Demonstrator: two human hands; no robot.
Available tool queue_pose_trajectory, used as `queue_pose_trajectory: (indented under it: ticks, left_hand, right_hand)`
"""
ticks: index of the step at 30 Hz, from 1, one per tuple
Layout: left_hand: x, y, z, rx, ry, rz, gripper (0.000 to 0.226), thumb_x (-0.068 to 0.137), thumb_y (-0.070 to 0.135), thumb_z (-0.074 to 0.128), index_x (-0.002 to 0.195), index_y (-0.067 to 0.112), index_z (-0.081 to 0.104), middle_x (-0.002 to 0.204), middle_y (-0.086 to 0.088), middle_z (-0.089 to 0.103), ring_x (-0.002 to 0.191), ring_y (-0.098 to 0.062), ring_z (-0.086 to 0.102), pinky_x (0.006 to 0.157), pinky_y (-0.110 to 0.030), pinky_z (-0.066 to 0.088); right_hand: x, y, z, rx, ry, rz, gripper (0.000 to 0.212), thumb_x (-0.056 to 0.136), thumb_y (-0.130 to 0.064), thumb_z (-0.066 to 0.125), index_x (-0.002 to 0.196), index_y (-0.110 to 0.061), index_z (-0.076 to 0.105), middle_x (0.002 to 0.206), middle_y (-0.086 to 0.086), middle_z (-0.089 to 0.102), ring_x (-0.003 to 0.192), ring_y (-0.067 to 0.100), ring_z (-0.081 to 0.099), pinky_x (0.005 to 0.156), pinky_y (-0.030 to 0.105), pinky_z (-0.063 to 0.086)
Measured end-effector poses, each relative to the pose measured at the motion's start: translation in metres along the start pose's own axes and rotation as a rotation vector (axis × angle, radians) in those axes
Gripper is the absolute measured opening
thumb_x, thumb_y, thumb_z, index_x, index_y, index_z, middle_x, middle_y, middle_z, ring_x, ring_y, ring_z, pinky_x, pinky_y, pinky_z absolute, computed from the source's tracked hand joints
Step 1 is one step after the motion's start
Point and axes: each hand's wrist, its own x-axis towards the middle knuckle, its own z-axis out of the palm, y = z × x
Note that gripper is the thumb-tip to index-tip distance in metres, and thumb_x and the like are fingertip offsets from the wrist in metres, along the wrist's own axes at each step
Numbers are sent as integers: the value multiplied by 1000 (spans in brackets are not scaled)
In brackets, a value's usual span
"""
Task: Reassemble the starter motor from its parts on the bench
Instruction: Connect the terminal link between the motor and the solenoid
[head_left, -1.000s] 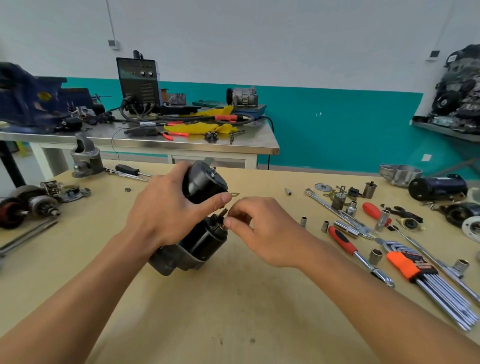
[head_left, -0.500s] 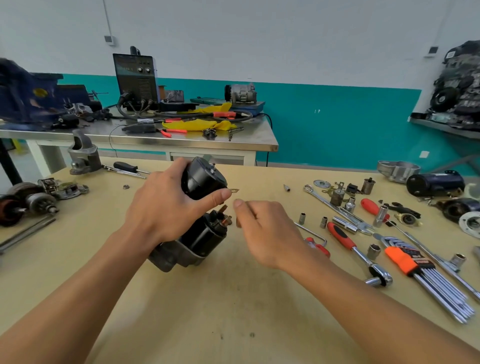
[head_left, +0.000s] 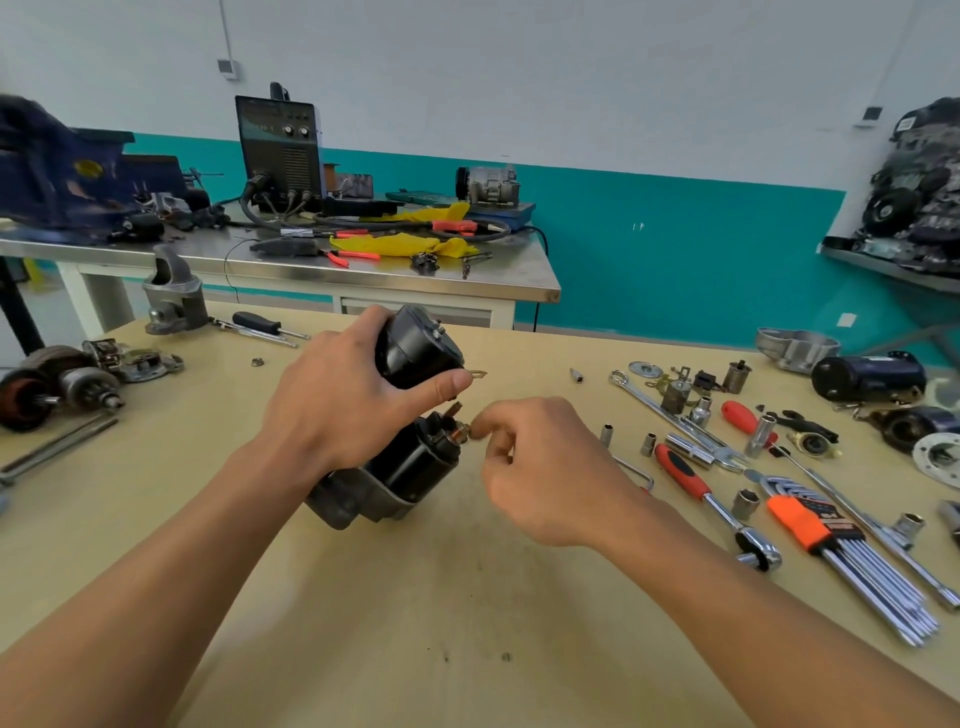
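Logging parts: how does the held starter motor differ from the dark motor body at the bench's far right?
The starter motor is tilted up in the left hand; the dark motor body lies on its side, untouched. The starter motor shows two black cylinders on a grey housing; the motor body shows one. Both are dark cylinders.

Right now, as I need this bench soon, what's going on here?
A person is reassembling a black cylindrical starter motor at the tan wooden bench. The left hand grips its upper black housing, holding it tilted. The right hand pinches the small copper-coloured terminal stud on the lower cylinder's end. A red-handled ratchet and loose sockets lie to the right, untouched.
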Motion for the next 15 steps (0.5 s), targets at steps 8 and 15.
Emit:
queue_pose_trajectory:
  ticks: [8, 15]
  left_hand:
    - [0, 1, 0, 0, -4, -2, 79, 61, 95, 47, 108, 31, 53, 84, 13, 61, 77, -15, 59, 64, -34, 51]
    - [0, 1, 0, -15, 2, 10, 78, 61, 93, 48, 108, 31, 53, 85, 14, 61, 77, -13, 60, 66, -35, 54]
  right_hand:
    - [2, 4, 3, 45, -12, -25, 43, 86, -20, 62, 127, -31, 62, 83, -12, 69, 67, 6, 61, 71, 37, 56]
    - [13, 4, 7, 170, 38, -7, 21, 96, -34, 60, 100, -19, 73, 82, -6, 70, 76, 9, 65, 73, 37, 56]
